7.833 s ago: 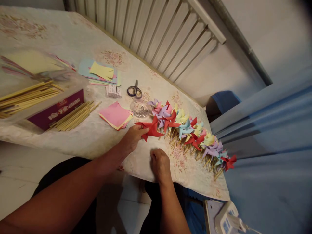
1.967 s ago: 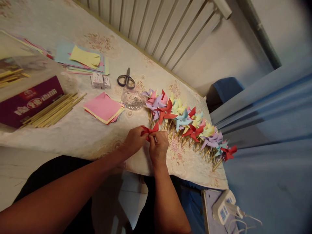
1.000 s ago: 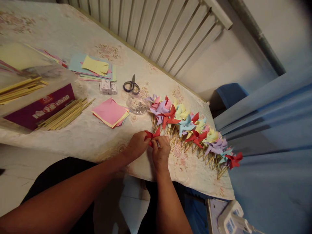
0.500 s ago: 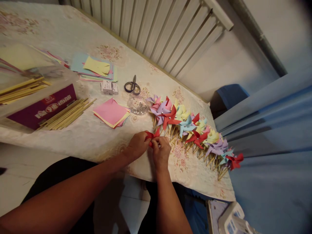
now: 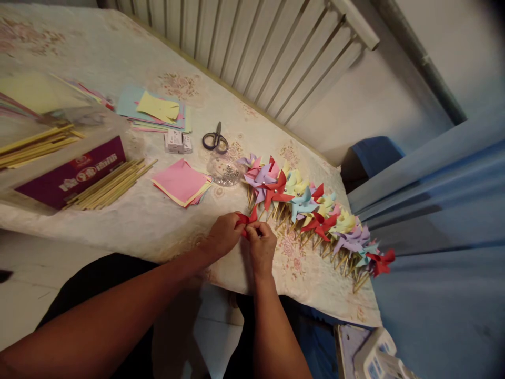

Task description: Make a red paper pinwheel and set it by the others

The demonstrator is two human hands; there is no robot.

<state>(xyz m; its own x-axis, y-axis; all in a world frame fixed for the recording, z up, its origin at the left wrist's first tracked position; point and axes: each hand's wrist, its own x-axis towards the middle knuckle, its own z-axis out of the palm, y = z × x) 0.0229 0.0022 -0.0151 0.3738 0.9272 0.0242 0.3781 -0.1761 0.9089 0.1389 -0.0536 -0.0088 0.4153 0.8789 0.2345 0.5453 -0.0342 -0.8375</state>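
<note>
A red paper pinwheel [image 5: 251, 215] is held between my two hands above the front part of the table. My left hand [image 5: 225, 234] is closed on its left side. Pinched fingers of my right hand [image 5: 262, 243] press at its middle and right side; what lies under the fingertips is hidden. Just beyond my hands, a row of finished pinwheels [image 5: 302, 202] in red, purple, yellow, blue and pink lies on wooden sticks. Left of that row sits a clear dish [image 5: 225, 171] of small metal pins. A stack of square paper [image 5: 181, 181], pink on top, lies nearby.
Black scissors [image 5: 215, 140] and small white boxes [image 5: 177, 142] lie beyond the paper. Farther left are more coloured sheets [image 5: 153, 108], loose wooden sticks [image 5: 112, 184] and a purple-labelled box [image 5: 74, 173]. A blue curtain [image 5: 442, 237] hangs at the right of the flowered tablecloth [image 5: 181, 226].
My right fingers have shifted slightly at the middle of the red pinwheel, and its upper blade sits a little differently. The rest has stayed in place.
</note>
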